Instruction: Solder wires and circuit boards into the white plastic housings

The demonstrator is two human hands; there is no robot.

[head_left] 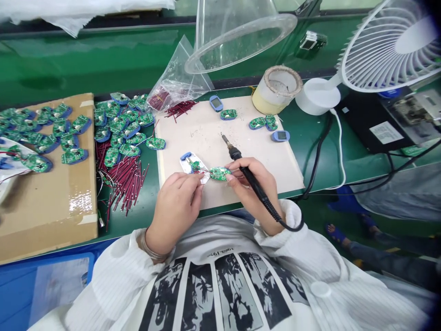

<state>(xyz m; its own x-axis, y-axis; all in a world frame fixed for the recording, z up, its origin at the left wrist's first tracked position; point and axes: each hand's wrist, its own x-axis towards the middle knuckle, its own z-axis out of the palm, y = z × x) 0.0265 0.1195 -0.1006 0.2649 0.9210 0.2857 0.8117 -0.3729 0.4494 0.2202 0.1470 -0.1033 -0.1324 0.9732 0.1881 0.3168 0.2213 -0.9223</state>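
My right hand [251, 193] is shut around a black soldering iron [246, 168], whose metal tip points up and away over a beige work mat [220, 124]. Its fingertips also touch a small green circuit board [220, 173]. My left hand [177, 207] pinches a white-and-blue device casing [188, 163] with a green part inside. Thin wires run from that casing to the circuit board. Several finished-looking blue-backed boards lie on the mat, and my fingers hide part of the casing.
Several green boards lie on a cardboard sheet [51, 133] at left, beside a heap of red wire pieces [126, 181]. A clear plastic cone [237, 37], a tape roll [277, 89] and a white fan [389, 50] stand behind the mat.
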